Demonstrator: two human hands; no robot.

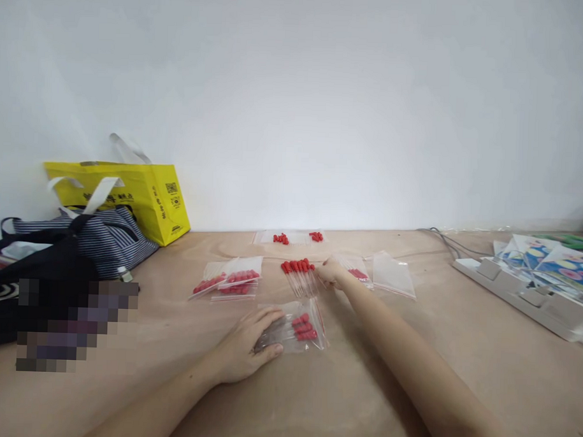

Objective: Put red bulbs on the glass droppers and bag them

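Observation:
My left hand (253,341) rests on the table around the left end of a clear zip bag (320,316), its fingers and thumb on the plastic. Inside that bag lie several droppers with red rubber bulbs (305,327), pointing right. Beyond the bag is a loose row of droppers (296,275), red bulbs away from me and clear stems toward me. At the right end of this row my right hand (333,273) has its fingers closed in a pinch at a dropper; the fingertips are partly hidden.
Filled bags of droppers (236,277) overlap on the left. Another filled bag (359,273) and a flat, unfilled bag (393,274) lie on the right. More red-bulbed droppers (281,239) are by the wall. A yellow bag (165,201) stands left; a power strip (513,296) lies right.

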